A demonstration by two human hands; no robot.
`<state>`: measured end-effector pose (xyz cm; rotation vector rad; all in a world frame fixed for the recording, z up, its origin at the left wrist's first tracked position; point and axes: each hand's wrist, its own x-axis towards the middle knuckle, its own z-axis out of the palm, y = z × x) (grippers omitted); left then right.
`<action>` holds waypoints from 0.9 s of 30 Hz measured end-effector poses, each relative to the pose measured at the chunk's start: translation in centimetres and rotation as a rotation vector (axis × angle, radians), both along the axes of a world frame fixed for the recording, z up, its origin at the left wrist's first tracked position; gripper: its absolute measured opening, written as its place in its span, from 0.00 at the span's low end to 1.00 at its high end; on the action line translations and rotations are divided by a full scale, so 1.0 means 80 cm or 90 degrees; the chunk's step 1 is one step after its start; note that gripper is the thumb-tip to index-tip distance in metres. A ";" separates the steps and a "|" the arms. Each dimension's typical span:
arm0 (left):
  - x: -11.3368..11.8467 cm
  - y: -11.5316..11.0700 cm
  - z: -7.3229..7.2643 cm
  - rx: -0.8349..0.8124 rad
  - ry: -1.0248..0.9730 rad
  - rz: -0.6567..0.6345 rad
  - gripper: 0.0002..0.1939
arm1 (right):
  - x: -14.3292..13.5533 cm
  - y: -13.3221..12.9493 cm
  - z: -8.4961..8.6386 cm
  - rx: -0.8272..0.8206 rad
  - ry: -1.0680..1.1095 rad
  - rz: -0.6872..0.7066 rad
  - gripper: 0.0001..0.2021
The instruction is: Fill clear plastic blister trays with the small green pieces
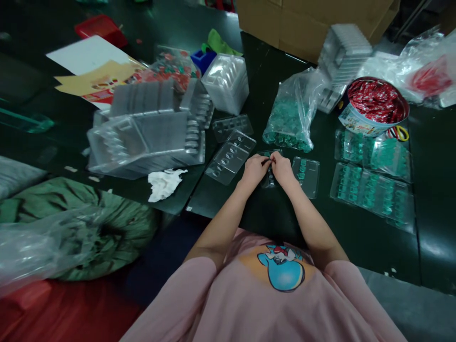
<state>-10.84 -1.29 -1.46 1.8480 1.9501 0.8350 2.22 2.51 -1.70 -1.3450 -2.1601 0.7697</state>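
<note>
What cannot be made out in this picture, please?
Head view, all items:
What, if anything, the left hand and right hand pinch: too small, finger-covered.
Part of the clear tray beneath: covered by both hands.
Top of the cardboard box: cut off by the upper edge.
Inside bottom of the round tin: hidden by red packets.

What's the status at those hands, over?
Left hand, right hand close together over clear tray. Any held piece: can't tell. Tray with green pieces beside right hand.

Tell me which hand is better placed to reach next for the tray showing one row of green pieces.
Right, probably: the right hand is closer to that tray, just beside it; the left hand is on its far side.
</note>
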 end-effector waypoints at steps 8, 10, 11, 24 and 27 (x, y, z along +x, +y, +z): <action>-0.005 0.000 -0.001 0.004 -0.014 -0.003 0.07 | 0.074 0.051 0.018 0.078 -0.067 -0.131 0.12; -0.005 -0.003 -0.003 0.023 -0.036 0.003 0.09 | 0.094 0.065 0.021 0.098 -0.143 -0.169 0.15; -0.005 -0.003 -0.004 0.031 -0.042 0.001 0.11 | 0.101 0.070 0.021 0.099 -0.179 -0.180 0.15; -0.007 0.020 0.006 -0.090 0.100 -0.102 0.11 | 0.118 0.055 0.024 0.012 -0.081 -0.208 0.12; -0.012 0.018 0.013 -0.097 0.098 -0.118 0.14 | 0.123 0.046 0.020 0.011 -0.035 -0.211 0.13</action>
